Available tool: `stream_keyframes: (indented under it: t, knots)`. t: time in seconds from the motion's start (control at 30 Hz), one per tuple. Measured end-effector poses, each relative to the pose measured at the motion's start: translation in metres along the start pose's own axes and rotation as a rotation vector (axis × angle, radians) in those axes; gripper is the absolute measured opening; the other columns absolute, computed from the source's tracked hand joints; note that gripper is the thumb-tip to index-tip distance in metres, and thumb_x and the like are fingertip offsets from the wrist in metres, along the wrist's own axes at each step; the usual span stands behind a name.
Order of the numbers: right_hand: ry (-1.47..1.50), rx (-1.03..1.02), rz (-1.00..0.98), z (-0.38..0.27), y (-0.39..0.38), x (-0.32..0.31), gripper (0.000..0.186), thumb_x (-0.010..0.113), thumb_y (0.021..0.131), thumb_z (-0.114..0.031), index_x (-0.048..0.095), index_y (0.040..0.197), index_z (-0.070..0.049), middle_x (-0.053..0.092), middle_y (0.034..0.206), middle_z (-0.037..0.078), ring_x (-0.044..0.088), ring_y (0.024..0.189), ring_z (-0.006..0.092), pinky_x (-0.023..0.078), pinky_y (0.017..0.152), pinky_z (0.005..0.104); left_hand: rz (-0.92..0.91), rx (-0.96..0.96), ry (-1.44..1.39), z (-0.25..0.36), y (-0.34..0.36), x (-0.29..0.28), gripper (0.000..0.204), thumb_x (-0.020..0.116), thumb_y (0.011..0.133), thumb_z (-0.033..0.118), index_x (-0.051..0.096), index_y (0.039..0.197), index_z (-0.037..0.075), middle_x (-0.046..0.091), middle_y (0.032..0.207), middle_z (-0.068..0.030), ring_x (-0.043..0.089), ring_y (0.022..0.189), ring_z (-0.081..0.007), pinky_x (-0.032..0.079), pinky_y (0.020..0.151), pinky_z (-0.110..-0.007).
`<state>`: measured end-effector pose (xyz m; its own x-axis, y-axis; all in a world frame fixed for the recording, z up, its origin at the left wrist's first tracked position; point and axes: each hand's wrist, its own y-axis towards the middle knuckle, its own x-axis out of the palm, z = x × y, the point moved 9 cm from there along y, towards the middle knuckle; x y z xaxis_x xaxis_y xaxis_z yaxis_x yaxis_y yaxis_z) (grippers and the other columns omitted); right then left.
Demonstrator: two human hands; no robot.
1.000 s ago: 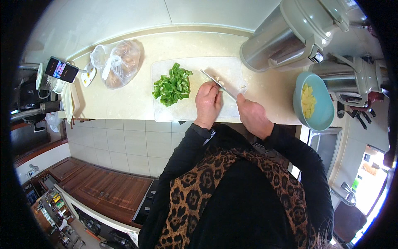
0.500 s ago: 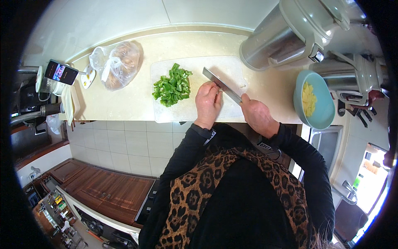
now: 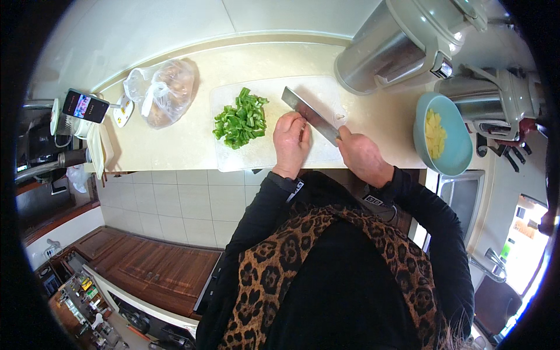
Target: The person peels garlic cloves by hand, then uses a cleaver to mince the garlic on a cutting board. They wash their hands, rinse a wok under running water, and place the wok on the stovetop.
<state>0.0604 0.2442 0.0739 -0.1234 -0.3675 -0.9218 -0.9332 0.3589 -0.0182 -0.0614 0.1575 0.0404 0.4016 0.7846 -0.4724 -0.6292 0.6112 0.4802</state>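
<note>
My right hand (image 3: 363,156) is wrapped round the handle of a cleaver (image 3: 310,115), whose broad blade slants up and left across a white cutting board (image 3: 233,158). Close against the blade's left side, my left hand (image 3: 290,143) has its fingers curled down on the board. What they press on, if anything, is hidden beneath them. A heap of chopped green pepper (image 3: 240,119) lies on the board's left half, apart from both hands.
Right of the board stands a light blue bowl (image 3: 458,153) with pale yellow pieces (image 3: 434,134). Two steel jugs (image 3: 388,55) stand at the back right. A knotted plastic bag (image 3: 160,93) and a phone on a stand (image 3: 85,106) are at the left. A sink (image 3: 464,192) is at right.
The cleaver's blade has tilted, so more of its flat side shows. Both hands stay in nearly the same place, and the pepper heap looks the same.
</note>
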Motion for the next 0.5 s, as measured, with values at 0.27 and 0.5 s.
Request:
stream_keyframes:
  t: [0.27,0.5]
  knots:
    - [-0.261,-0.083,-0.044,-0.013,0.003,0.012,0.019,0.058,0.081,-0.006,0.050,0.097,0.000,0.057,0.060,0.008,0.062,0.055,0.0233,0.048,0.047,0.0349,0.002,0.003,0.004,0.000,0.000,0.000,0.018,0.071,0.069,-0.003,0.062,0.084,0.000,0.061,0.095,-0.0124,0.059,0.094,-0.0320,0.050,0.081,-0.040]
    - [-0.301,0.019,-0.082,-0.005,0.008,0.022,0.022,0.060,0.080,-0.006,0.050,0.099,-0.001,0.056,0.059,0.006,0.064,0.057,0.0210,0.051,0.051,0.0317,-0.024,-0.131,-0.042,-0.003,0.001,-0.002,0.044,0.077,0.066,0.002,0.057,0.105,0.001,0.056,0.109,-0.0173,0.056,0.100,-0.0362,0.048,0.085,-0.041]
